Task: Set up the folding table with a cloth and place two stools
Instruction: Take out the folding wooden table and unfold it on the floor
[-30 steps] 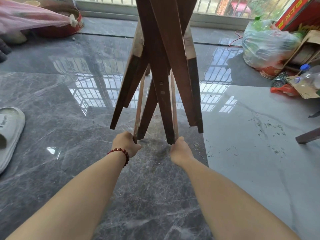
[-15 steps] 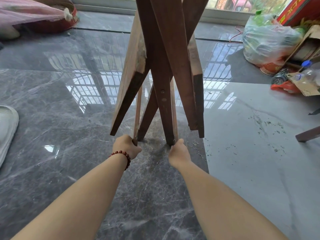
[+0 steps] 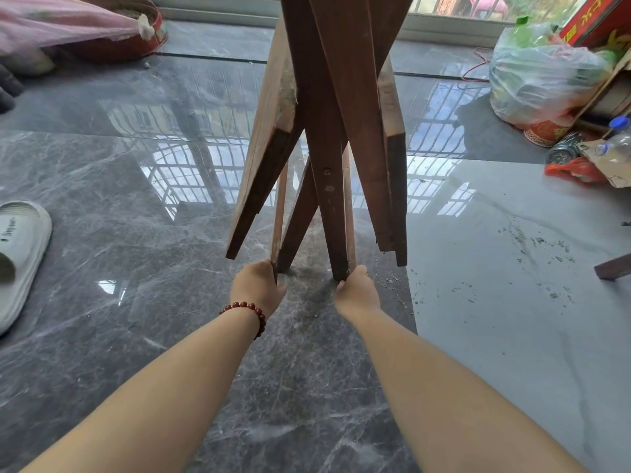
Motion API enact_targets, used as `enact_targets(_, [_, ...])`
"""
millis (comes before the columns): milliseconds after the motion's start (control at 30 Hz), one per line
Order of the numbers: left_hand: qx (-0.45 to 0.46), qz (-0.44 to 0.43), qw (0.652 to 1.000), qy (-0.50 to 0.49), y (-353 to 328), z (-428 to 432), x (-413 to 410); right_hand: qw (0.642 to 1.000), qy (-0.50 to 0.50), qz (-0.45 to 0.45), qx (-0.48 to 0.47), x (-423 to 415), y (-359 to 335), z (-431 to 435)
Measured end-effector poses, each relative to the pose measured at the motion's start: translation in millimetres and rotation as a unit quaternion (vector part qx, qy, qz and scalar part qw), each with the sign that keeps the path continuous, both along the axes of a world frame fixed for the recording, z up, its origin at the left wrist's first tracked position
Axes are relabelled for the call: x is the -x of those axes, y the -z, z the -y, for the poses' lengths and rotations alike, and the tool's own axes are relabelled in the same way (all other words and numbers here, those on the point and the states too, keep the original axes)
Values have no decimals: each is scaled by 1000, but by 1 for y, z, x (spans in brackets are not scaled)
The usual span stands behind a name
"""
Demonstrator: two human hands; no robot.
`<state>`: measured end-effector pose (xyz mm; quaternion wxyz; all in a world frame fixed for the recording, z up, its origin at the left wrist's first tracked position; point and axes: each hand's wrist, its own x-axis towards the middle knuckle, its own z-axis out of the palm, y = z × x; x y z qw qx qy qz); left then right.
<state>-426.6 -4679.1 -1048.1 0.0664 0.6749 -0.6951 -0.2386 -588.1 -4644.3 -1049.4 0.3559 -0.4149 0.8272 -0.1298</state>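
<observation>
While the folding table (image 3: 327, 138) is standing upright and folded on the grey marble floor (image 3: 136, 302) straight ahead of me, I am gripping its lower ends with both hands. My left hand (image 3: 257, 286), wearing a red bead bracelet (image 3: 246, 310), is curling its fingers round a thin pale leg; my right hand (image 3: 356, 291) is wrapping its fingers round the dark leg beside it. A white slipper (image 3: 20, 254) is lying far left, and a stuffed plastic bag (image 3: 543, 73) is sitting far right
</observation>
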Motion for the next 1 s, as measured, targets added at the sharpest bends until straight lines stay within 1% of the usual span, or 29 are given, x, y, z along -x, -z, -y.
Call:
enact_targets(100, [-5, 6, 1000, 9, 0, 1, -1, 1000, -9, -5, -4, 2, 2, -1])
enact_targets(267, [-26, 61, 997, 48, -5, 3, 0, 999, -26, -10, -24, 5, 0, -1])
enact_targets(400, [-21, 70, 996, 53, -6, 2, -1, 999, -30, -16, -29, 5, 0, 0])
enact_targets(567, [-28, 55, 997, 50, -7, 1, -2, 998, -33, -27, -37, 6, 1, 0])
enact_targets(667, [-37, 15, 999, 34, -7, 0, -7, 998, -26, -34, -39, 6, 1, 1])
enact_targets(800, [-56, -40, 997, -22, -9, -3, -10, 1000, 13, -16, -22, 7, -5, 4])
enact_targets(900, [-67, -17, 998, -12, -16, -6, -6, 999, 43, -21, -9, 6, -9, 4])
enact_targets(1000, [-57, 10, 998, 10, -31, -11, 0, 998, 58, -29, 3, -1, -15, 3])
